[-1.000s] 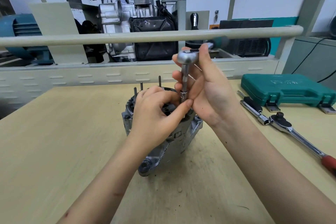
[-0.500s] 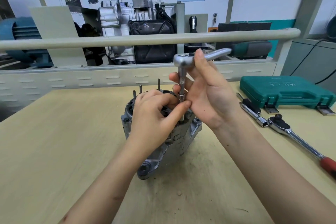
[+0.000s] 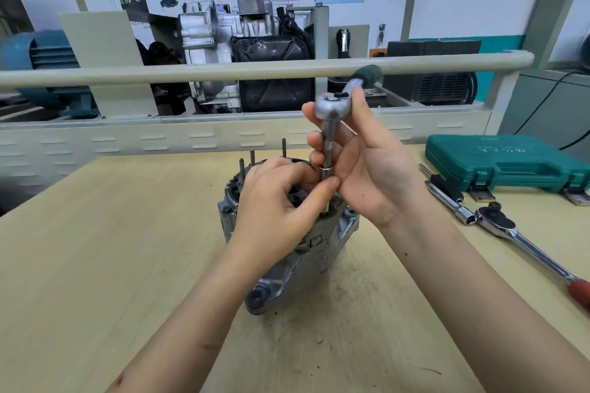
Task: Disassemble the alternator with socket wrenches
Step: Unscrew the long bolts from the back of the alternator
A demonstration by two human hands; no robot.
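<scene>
- Alternator [image 3: 287, 252] stands on the wooden table [image 3: 95, 265] between both forearms, unmoved since the earlier frames; the socket wrench [image 3: 330, 107] has swung, its green handle, which pointed right half a second ago, now pointing back and right toward the rail [image 3: 223, 72]
- left hand [image 3: 277, 198] covers the alternator's top, thumb pinching the extension's lower end; the socket and fastener are hidden; right hand [image 3: 367, 169] curls round the extension and ratchet head
- alternator's long axis stands upright, three studs pointing up; the extension runs vertical
- a second ratchet [image 3: 517, 236] and a green case [image 3: 507, 163] lie at right
</scene>
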